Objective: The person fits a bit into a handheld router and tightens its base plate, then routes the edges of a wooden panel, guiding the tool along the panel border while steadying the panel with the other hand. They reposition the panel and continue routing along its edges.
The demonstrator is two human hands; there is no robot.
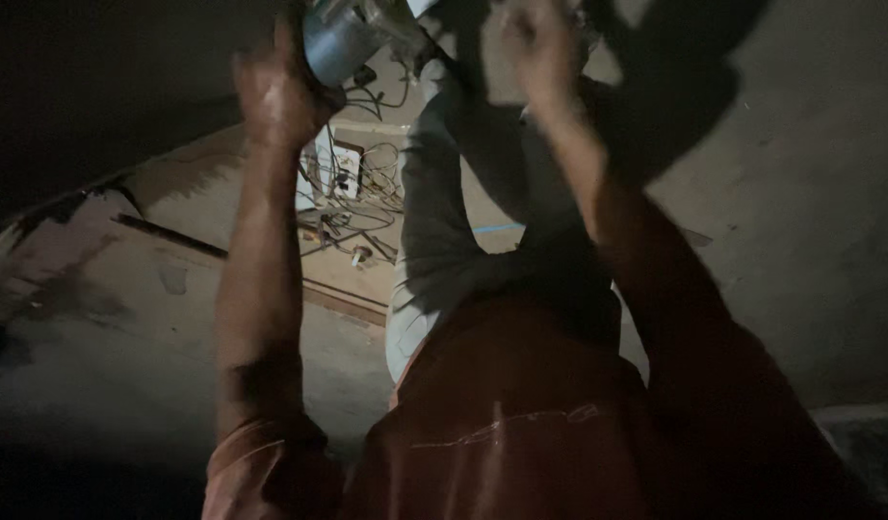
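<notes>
Rust-red shirt fills the bottom of the view, both arms stretched forward from it. Left hand wraps its fingers around a shiny metal cylinder at the top edge. Right hand is raised beside it (blurred; its grip cannot be told). Tangled wires lie on the concrete floor beyond.

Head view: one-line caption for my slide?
Left hand grips a shiny grey metal cylinder; blurred right hand raised beside it, tangled wires below.

A tangle of dark cables and a white socket box are seen on the dusty concrete floor.
</notes>
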